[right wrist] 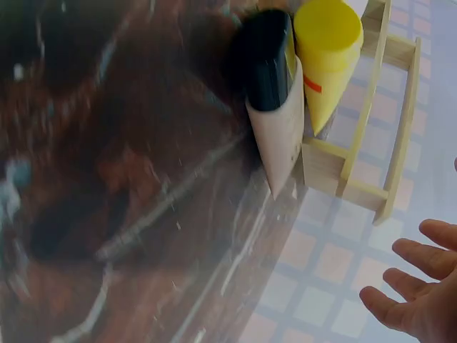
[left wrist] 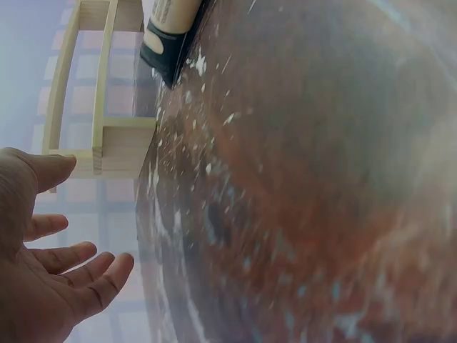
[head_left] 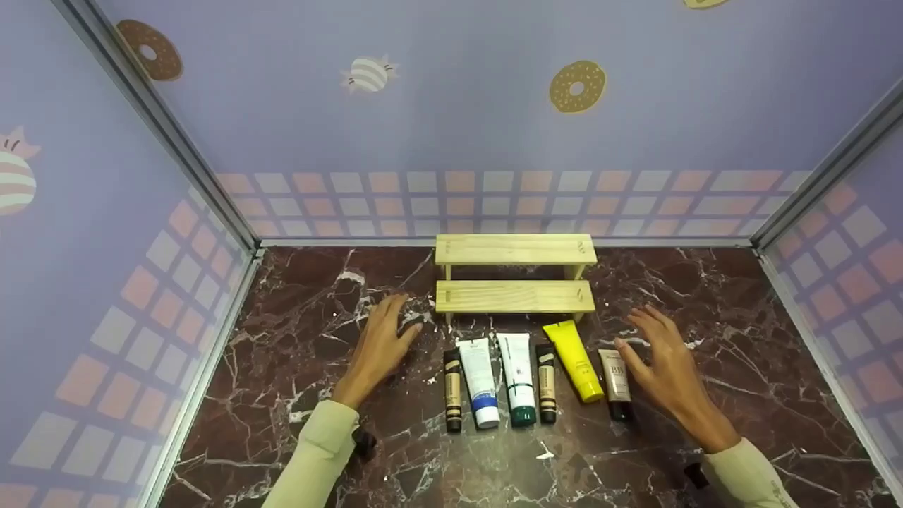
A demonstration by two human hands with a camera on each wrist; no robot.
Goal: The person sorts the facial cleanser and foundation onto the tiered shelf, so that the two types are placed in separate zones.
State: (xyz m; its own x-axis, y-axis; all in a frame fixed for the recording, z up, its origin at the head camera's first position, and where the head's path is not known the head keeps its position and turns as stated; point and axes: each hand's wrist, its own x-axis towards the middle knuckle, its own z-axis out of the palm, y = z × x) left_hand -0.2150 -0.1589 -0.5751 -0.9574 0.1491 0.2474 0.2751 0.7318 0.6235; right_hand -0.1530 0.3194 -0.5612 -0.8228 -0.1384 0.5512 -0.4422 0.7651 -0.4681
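Observation:
My left hand (head_left: 379, 342) is spread with nothing in it, left of a row of tubes. The right hand (head_left: 667, 363), also empty with loose fingers, hovers beside a beige BB tube (head_left: 616, 377) with a black cap. From left to right lie a slim tan-and-black tube (head_left: 453, 391), a white tube with a blue band (head_left: 480, 377), a white tube with a green cap (head_left: 518, 374), a second slim tan-and-black tube (head_left: 547, 384) and a yellow tube (head_left: 575, 360). In the right wrist view, the fingers (right wrist: 421, 257) are apart from the beige tube (right wrist: 278, 136).
A two-step wooden rack (head_left: 515, 296) stands behind the tubes near the back wall. The tabletop (head_left: 317, 289) is dark red marble-patterned. Purple patterned walls (head_left: 465, 127) close in the back, left and right sides.

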